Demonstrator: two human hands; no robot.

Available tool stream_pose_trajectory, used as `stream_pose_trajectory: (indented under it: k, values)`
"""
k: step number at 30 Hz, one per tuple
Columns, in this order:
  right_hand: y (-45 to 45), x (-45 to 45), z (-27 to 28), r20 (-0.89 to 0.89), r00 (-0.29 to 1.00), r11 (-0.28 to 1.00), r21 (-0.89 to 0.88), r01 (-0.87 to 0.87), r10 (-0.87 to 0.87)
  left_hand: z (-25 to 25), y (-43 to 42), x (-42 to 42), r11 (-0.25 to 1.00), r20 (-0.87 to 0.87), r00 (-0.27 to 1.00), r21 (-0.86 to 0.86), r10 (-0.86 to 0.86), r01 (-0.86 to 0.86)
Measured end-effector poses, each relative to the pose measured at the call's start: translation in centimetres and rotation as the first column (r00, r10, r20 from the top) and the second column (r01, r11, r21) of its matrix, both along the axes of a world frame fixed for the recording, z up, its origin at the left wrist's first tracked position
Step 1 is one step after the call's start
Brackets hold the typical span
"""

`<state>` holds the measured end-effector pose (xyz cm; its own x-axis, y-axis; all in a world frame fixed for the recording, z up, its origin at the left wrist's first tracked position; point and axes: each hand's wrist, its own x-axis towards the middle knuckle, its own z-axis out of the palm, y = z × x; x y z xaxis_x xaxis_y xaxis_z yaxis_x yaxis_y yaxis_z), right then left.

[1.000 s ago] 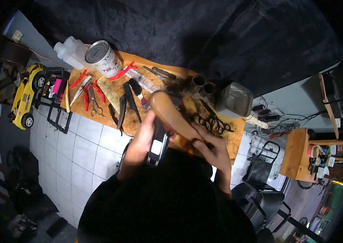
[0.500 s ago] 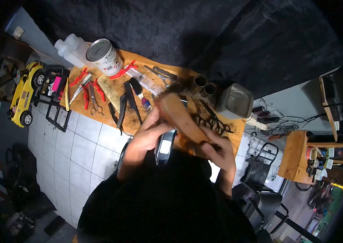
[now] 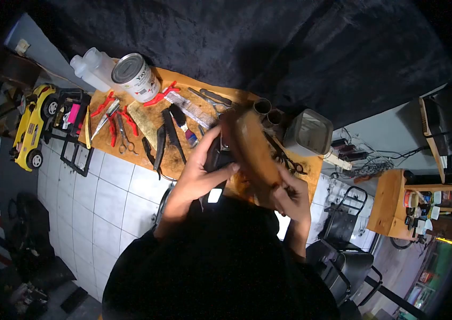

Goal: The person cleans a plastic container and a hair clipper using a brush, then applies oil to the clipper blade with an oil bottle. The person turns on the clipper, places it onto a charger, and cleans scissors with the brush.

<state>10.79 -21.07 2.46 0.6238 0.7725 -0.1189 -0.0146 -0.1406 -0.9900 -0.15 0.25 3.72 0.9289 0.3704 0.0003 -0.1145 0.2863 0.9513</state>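
Observation:
My right hand (image 3: 293,196) is closed around the lower end of a wooden brush (image 3: 257,152), slightly blurred, tilted up and to the left. My left hand (image 3: 196,173) grips a dark hair clipper (image 3: 216,157) with a shiny metal part near its top end. The brush's upper part is right beside the clipper; whether they touch I cannot tell. Behind my hands on the wooden table (image 3: 148,154) lie a black comb (image 3: 171,133), a small brush with a blue and purple handle (image 3: 184,127), a straight razor (image 3: 160,146) and scissors (image 3: 125,140).
A large can (image 3: 136,77) and translucent bottles (image 3: 98,66) stand at the back left. Red clips (image 3: 162,94) lie near the can. A clear square container (image 3: 310,133) stands at the right edge. A black chair (image 3: 338,269) is at lower right.
The brush has swung more upright and slightly right, its top now beside the clipper. My left hand has turned the clipper, bringing its upper end higher.

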Motion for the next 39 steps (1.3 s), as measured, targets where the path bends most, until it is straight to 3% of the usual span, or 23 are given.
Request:
stream_pose_trajectory:
  k: [1, 3, 6, 7, 9, 11, 12, 13, 17, 20, 23, 25, 30, 34, 37, 38, 39]
  values:
    - [-0.5, 0.0, 0.4, -0.037, 0.997, 0.997, -0.027, -0.07, 0.069, 0.0, 0.1, 0.0, 1.0, -0.004, 1.0, -0.028, 0.004, -0.004]
    - [0.9, -0.3, 0.2, 0.3, 0.95, 0.99, 0.077, -0.12, 0.092, -0.9, 0.5, -0.4, 0.996, -0.007, 1.0, 0.086, -0.03, 0.031]
    - [1.4, -0.8, 0.4, -0.003, 0.997, 0.997, 0.023, 0.077, -0.077, -0.2, 0.4, -0.5, 0.947, -0.017, 0.997, 0.312, -0.077, 0.079]
    - [1.7, -0.5, 0.1, 0.049, 0.991, 0.991, 0.05, 0.125, -0.127, 0.1, 0.5, -0.6, 0.911, -0.015, 0.995, 0.401, -0.1, 0.097]
    - [2.4, 0.2, -0.3, 0.154, 0.961, 0.971, 0.103, 0.217, -0.231, 0.6, 0.5, -0.7, 0.898, -0.001, 0.987, 0.416, -0.158, 0.144]
    - [2.7, 0.7, -0.2, 0.182, 0.941, 0.958, 0.092, 0.273, -0.286, 0.6, 0.3, -0.6, 0.895, 0.042, 0.976, 0.409, -0.212, 0.177]
    - [2.4, 0.5, 0.1, 0.084, 0.956, 0.959, 0.072, 0.276, -0.281, 0.6, 0.1, -0.4, 0.864, 0.064, 0.987, 0.493, -0.15, 0.1]
    - [2.0, 0.3, 0.5, -0.013, 0.96, 0.958, 0.05, 0.281, -0.281, 0.6, 0.2, -0.3, 0.885, 0.09, 0.99, 0.461, -0.11, 0.056]
    - [0.3, 0.0, -0.3, 0.103, 0.991, 0.99, 0.119, 0.07, -0.083, -0.4, 0.3, -0.4, 0.957, 0.081, 0.997, 0.291, -0.014, -0.011]
    - [1.0, -0.7, 1.2, 0.228, 0.968, 0.994, 0.019, -0.108, 0.101, -0.8, 0.1, -0.5, 0.855, 0.083, 0.994, 0.509, 0.07, -0.103]
    - [2.4, -2.0, 1.6, 0.292, 0.951, 0.994, 0.039, 0.099, -0.106, -0.2, 0.0, -0.6, 0.671, -0.061, 0.996, 0.741, 0.066, 0.001]
    - [2.9, -1.9, 1.4, 0.265, 0.945, 0.982, 0.04, 0.186, -0.19, 0.1, -1.0, -0.4, 0.66, 0.023, 0.997, 0.749, 0.072, -0.065]
    - [3.5, -1.6, 1.9, 0.214, 0.932, 0.956, 0.048, 0.289, -0.293, 0.8, -0.8, 0.1, 0.665, -0.004, 0.997, 0.745, 0.08, -0.051]
    - [2.3, -1.6, 1.5, 0.203, 0.959, 0.979, 0.079, 0.188, -0.2, 0.4, 0.0, -0.1, 0.653, 0.048, 0.976, 0.736, 0.214, -0.179]
    - [1.6, -1.6, 1.8, 0.234, 0.972, 1.0, 0.013, 0.017, -0.02, 0.2, 0.2, -0.4, 0.762, -0.052, 0.959, 0.621, 0.277, -0.186]
    - [1.7, -1.5, 1.8, 0.215, 0.975, 0.996, -0.079, -0.04, 0.057, 0.1, 0.3, -0.3, 0.708, -0.026, 0.965, 0.685, 0.26, -0.172]
    - [1.8, -1.5, 1.7, 0.219, 0.975, 0.998, -0.063, -0.022, 0.035, 0.0, 0.3, -0.4, 0.711, -0.032, 0.974, 0.689, 0.224, -0.141]
